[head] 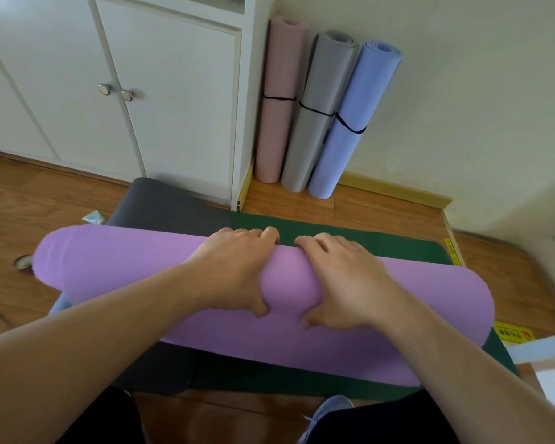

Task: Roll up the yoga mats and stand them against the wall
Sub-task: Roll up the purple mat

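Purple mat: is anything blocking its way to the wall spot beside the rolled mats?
Nothing visible. Both hands, left and right, grip the purple mat; bare floor lies right of the blue mat along the wall.

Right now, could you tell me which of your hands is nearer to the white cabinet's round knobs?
Left. The left hand presses the purple mat on the side below the round knobs; the right hand rests on the same roll, farther toward the wall side.
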Demonstrator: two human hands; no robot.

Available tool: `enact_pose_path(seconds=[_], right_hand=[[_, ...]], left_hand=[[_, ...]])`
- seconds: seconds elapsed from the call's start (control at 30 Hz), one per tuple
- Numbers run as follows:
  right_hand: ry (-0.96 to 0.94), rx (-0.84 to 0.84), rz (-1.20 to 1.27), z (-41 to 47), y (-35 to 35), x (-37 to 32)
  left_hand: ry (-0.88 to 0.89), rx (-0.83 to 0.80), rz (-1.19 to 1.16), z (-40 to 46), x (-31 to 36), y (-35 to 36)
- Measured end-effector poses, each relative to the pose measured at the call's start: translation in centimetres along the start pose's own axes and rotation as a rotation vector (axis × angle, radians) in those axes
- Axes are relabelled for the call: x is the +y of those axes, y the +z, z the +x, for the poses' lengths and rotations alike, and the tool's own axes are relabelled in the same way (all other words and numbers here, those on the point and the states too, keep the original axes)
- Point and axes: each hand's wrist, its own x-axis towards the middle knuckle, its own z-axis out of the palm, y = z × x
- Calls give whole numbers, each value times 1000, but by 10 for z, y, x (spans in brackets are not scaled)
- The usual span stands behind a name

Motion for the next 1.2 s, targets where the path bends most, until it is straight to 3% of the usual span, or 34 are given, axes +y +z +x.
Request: enact_pose_path(seconds=[0.13,0.43,0.57,0.73,0.9,1.03,1.2], right_hand=[[-8,1,-2,4,0,-3],[95,-68,145,4,-6,5],[72,-79,178,0,-8,6],[17,-50,37,2,0,-1],[36,-15,114,6,-5,4],[76,-89,182,4,-7,7],[47,-100,200,1,-7,4]], left_hand=[[-3,-53,-28,-3,-1,1],[66,29,206,0,6,11],[72,82,140,3,3,8],[27,15,17,0,-3,1],[45,13,72,-5,0,4],[64,25,177,-4,10,10],[39,44,64,3,6,8]])
